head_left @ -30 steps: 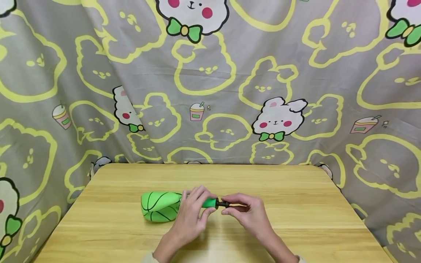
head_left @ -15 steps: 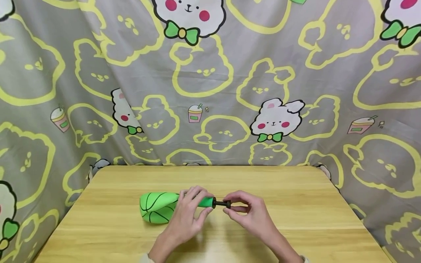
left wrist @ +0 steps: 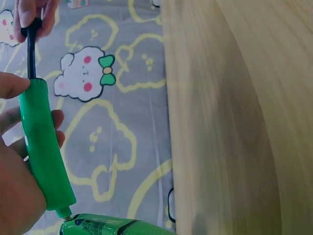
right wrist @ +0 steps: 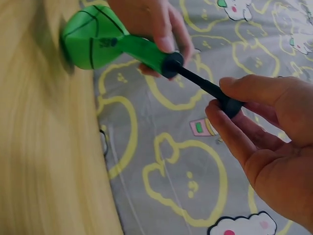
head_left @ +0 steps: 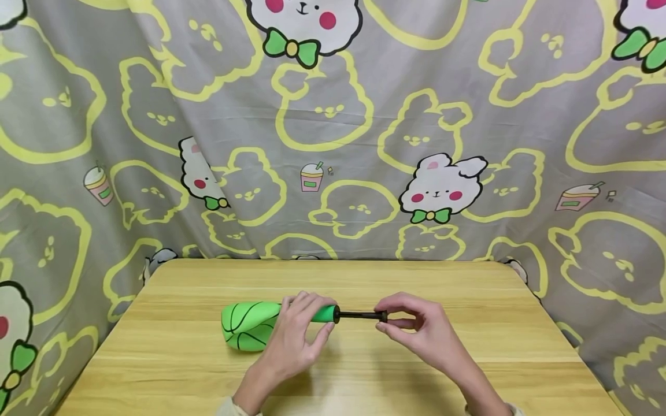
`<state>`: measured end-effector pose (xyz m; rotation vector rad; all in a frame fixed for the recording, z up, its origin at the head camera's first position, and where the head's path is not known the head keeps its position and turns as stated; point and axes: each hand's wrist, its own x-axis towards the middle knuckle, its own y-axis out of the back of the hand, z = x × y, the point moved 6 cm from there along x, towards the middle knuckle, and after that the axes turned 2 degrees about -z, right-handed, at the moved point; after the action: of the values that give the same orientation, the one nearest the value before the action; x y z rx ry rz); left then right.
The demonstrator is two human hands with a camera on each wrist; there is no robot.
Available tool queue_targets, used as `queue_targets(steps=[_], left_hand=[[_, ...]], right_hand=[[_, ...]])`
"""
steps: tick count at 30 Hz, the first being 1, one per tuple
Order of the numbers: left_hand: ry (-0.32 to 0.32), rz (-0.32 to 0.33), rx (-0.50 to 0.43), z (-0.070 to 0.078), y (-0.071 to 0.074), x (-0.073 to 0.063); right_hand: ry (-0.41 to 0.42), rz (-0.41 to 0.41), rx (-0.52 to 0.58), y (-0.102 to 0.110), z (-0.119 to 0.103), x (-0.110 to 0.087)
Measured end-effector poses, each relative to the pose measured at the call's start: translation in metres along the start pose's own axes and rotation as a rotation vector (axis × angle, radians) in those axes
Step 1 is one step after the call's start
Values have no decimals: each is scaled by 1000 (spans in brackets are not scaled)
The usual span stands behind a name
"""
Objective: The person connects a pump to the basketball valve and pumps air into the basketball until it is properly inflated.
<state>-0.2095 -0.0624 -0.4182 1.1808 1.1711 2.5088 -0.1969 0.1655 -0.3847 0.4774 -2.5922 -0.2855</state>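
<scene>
A deflated, folded green ball (head_left: 251, 326) with black lines lies on the table, left of my hands. My left hand (head_left: 298, 335) grips the green barrel of a small hand pump (left wrist: 45, 142). In the left wrist view the pump's nozzle end meets the ball at its valve area. My right hand (head_left: 416, 323) pinches the black knob at the end of the pump's plunger rod (right wrist: 200, 81) between thumb and fingers. The rod is drawn well out of the barrel. Fingers of the left hand cover part of the barrel in the head view.
A light wooden table (head_left: 442, 289) spans the work area. Behind it and at both sides hangs a grey curtain (head_left: 354, 127) printed with yellow outlines and white bears.
The right hand has moved to the right and drawn the black plunger rod further out. The left hand still holds the barrel, shifted slightly left. The ball stays about where it was.
</scene>
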Motion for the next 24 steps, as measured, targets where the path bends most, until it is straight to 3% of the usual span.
queue_targets(steps=[12, 24], left_hand=[[15, 14, -31, -3, 2, 0], [-10, 61, -23, -4, -1, 0]], right_hand=[[-9, -25, 2, 25, -7, -4], [5, -13, 18, 27, -5, -4]])
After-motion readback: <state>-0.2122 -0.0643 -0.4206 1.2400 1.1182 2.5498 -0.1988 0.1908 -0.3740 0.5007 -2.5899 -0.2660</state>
